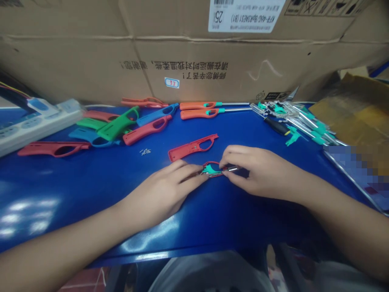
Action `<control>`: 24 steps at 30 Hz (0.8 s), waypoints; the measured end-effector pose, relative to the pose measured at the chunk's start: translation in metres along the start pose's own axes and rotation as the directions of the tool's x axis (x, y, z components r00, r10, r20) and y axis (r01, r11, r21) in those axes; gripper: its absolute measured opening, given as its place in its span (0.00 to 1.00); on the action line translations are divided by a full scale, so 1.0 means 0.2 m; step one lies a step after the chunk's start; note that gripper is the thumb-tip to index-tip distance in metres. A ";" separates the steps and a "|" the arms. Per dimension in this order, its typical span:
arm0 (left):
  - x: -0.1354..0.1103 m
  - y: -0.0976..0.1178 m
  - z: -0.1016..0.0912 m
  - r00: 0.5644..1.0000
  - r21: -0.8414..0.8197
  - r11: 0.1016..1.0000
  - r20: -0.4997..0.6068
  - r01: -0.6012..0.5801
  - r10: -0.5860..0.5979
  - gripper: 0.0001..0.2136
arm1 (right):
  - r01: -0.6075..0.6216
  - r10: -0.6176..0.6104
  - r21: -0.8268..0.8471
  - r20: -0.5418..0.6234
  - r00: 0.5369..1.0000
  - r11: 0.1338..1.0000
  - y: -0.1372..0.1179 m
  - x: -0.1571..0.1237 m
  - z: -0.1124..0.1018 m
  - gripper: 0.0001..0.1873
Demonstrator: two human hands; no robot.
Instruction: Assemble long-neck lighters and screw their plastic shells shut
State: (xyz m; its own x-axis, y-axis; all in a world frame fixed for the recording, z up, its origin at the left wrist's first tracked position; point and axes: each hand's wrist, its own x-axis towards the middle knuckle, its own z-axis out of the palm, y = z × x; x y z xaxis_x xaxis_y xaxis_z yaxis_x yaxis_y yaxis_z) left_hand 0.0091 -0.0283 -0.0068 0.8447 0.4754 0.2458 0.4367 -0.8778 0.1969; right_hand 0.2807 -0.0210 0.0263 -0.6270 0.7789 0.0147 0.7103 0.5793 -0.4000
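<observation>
My left hand (164,194) lies over the handle end of a red lighter shell (212,165) on the blue table (75,194), fingers pressed onto it. My right hand (252,170) pinches the other end, where a teal trigger piece (209,170) and a short metal tube (233,168) show between the fingertips. A second, bare red shell half (193,147) lies just beyond my hands.
Loose shell halves in red, green and blue (115,127) lie at the back left beside a white power strip (36,121). Two assembled orange lighters (206,110) and a pile of metal tubes with teal triggers (300,121) sit at the back. A big cardboard box (182,52) walls the far side.
</observation>
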 end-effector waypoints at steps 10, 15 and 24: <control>0.02 0.01 -0.02 1.000 0.007 1.000 0.030 0.009 -0.009 0.21 | 0.016 -0.016 -0.014 0.062 0.998 1.000 0.01 0.01 0.00 0.05; 0.02 0.01 -0.01 0.999 0.008 1.000 0.050 0.016 -0.016 0.21 | 0.060 -0.054 -0.078 0.072 0.996 0.995 0.01 0.01 0.00 0.09; 0.02 0.01 0.00 0.998 -0.013 0.999 0.055 0.035 -0.034 0.23 | 0.048 -0.047 -0.019 0.038 0.998 0.999 0.02 0.02 0.02 0.09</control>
State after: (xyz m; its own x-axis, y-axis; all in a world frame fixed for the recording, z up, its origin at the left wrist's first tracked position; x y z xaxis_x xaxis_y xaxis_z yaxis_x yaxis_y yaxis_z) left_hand 0.0141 -0.0281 -0.0044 0.8449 0.5012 0.1868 0.4619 -0.8599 0.2174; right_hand 0.2803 -0.0154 0.0213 -0.6713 0.7412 -0.0010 0.6855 0.6204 -0.3811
